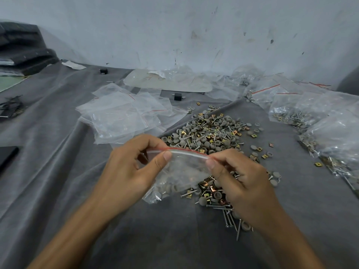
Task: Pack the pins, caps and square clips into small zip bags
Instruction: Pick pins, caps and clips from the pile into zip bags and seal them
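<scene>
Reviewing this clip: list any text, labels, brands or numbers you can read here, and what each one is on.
No text is legible.
Faint orange handwriting on the large clear plastic sheet by the wall: too blurred to read.
The held zip bag: only a red strip along its top, no print visible.

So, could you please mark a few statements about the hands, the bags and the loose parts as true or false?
1. The left hand and right hand both pinch the top edge of the zip bag. True.
2. The zip bag is empty. False: grey caps show inside near its bottom.
3. The stack of empty bags lies left of the loose pile. True.
4. The loose pile sits in a tray. False: it lies directly on the grey cloth.
</scene>
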